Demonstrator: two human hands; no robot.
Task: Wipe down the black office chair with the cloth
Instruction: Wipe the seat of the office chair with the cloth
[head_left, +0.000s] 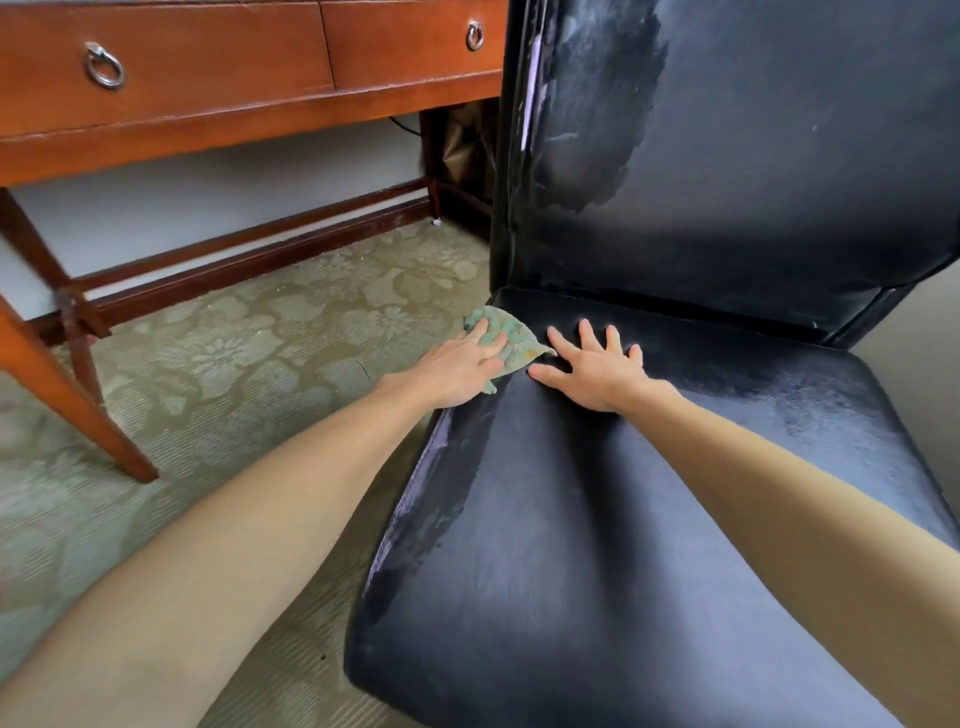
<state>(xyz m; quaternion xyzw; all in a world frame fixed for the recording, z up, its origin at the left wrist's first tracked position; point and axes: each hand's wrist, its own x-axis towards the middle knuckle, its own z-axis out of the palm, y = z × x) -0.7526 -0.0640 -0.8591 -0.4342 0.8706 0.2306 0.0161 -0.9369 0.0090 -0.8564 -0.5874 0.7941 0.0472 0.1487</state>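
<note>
- A patterned green carpet (249, 332) covers the floor; a brown wooden desk (208, 104) stands at far left, with two drawers and two ring handles.
- One black chair (597, 519) fills the right side; its seat and backrest are worn and peeling.
- One green cloth (511, 335) lies on the far left corner of the seat.
- The left hand (462, 366) presses on the cloth with straight fingers.
- The right hand (592, 369) rests flat and spread on the seat, just right of the cloth.
</note>
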